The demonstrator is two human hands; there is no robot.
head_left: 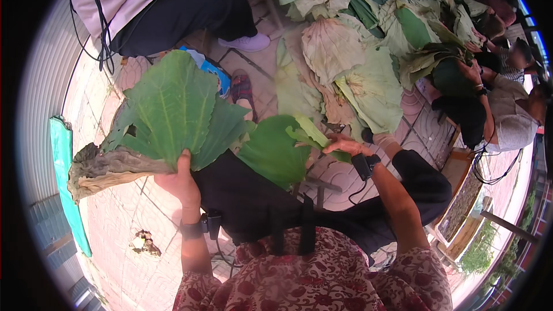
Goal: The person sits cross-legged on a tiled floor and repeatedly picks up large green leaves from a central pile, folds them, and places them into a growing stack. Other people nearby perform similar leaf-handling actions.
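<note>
Left fingers (184,162) are gripping fanned leaves (170,103), right fingers (336,144) pinching a folded leaf (311,131); harder squeezing could be cracking the brown leaf (118,171)!

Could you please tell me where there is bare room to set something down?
The paving between the turquoise sheet and the left forearm is mostly bare, apart from a dried scrap. Ahead is crowded, where heaped leaves cover the ground.
</note>
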